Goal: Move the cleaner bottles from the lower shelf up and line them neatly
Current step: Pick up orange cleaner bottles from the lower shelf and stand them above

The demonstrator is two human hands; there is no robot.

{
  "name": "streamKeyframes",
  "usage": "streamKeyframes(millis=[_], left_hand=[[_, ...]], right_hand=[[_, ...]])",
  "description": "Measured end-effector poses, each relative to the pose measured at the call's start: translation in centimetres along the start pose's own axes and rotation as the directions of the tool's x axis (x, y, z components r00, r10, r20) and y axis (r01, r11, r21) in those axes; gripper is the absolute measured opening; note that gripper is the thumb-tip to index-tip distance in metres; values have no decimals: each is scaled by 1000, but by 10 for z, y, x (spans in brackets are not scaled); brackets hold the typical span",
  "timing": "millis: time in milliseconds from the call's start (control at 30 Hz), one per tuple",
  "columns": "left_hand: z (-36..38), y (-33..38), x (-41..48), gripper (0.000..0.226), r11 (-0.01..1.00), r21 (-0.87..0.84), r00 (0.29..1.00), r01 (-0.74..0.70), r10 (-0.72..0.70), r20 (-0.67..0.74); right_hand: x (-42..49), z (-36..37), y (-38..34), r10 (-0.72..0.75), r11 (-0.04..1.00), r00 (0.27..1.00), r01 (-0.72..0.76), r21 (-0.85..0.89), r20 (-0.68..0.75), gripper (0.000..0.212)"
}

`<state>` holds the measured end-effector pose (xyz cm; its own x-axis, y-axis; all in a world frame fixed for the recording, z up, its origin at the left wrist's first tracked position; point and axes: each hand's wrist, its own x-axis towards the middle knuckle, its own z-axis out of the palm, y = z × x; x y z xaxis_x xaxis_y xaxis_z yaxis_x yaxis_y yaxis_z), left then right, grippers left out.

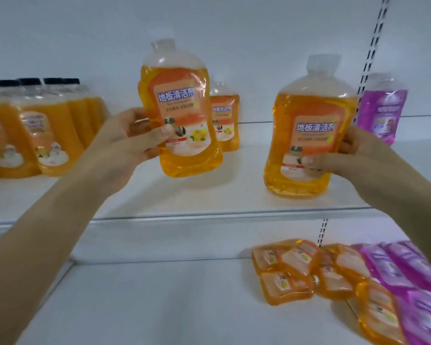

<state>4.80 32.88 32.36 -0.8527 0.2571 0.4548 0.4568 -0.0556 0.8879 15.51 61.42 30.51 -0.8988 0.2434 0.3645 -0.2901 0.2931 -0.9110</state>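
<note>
Left hand (132,135) grips the first orange bottle (182,108) round its waist, centre-left of frame. Long axis near upright, cap tipped slightly left. Base looks clear of the upper shelf (209,195).

Right hand (353,155) grips the second orange bottle (309,135), right of centre, upright. Its base is low near the shelf's front edge; cannot tell whether it touches.

Reference for the row: standing orange bottle (225,120) at the back, just right of and behind the first bottle. Left hand is nearer to it. Purple bottle (383,108) stands behind the right hand.

Remaining stock: lying orange bottles (296,270) and lying purple bottles (408,270) on the lower shelf (159,295), lower right of frame.
</note>
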Motion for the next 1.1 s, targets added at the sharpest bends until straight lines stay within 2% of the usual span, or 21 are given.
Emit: streamKeyframes(millis=[67, 133, 267, 400, 500, 600, 667, 733, 867, 933, 1000, 1100], left_hand=[[-4, -8, 19, 38, 1000, 14, 997, 15, -16, 70], [-9, -18, 37, 35, 999, 4, 992, 36, -36, 122], [-18, -41, 69, 41, 997, 13, 983, 78, -79, 165], [-26, -68, 91, 41, 990, 68, 979, 121, -130, 156], [-34, -84, 102, 30, 988, 127, 977, 85, -107, 186], [-43, -95, 113, 42, 975, 217, 972, 38, -86, 217], [-44, -101, 120, 55, 966, 258, 970, 12, -73, 231], [-44, -108, 124, 59, 963, 270, 968, -9, -59, 242], [-48, -117, 130, 46, 945, 323, 966, -51, -36, 257], [-49, -116, 130, 41, 928, 365, 965, -70, -29, 261], [-48, -111, 127, 45, 919, 388, 967, -76, -27, 253], [-43, -104, 120, 60, 918, 386, 972, -92, -1, 235]], right_hand=[[25, 6, 4, 21, 1000, 1000, -21, -19, 3, 72], [52, 12, 8, 55, 998, 998, -55, -23, 10, 65], [100, 16, 20, 123, 992, 991, -121, -35, 51, 68], [140, 20, 35, 183, 983, 978, -183, -14, 102, 82], [161, 24, 41, 194, 981, 971, -196, 0, 143, 74], [178, 24, 49, 195, 981, 971, -196, -2, 140, 76], [188, 23, 56, 186, 982, 973, -180, -52, 139, 78], [195, 21, 62, 175, 980, 978, -162, -118, 114, 81], [200, 19, 70, 124, 977, 989, -107, -185, 85, 65], [200, 21, 74, 75, 968, 996, -63, -243, 39, 64], [199, 24, 77, -1, 957, 1000, -8, -291, -30, 70], [196, 27, 78, -51, 924, 991, -1, -382, -125, 90]])
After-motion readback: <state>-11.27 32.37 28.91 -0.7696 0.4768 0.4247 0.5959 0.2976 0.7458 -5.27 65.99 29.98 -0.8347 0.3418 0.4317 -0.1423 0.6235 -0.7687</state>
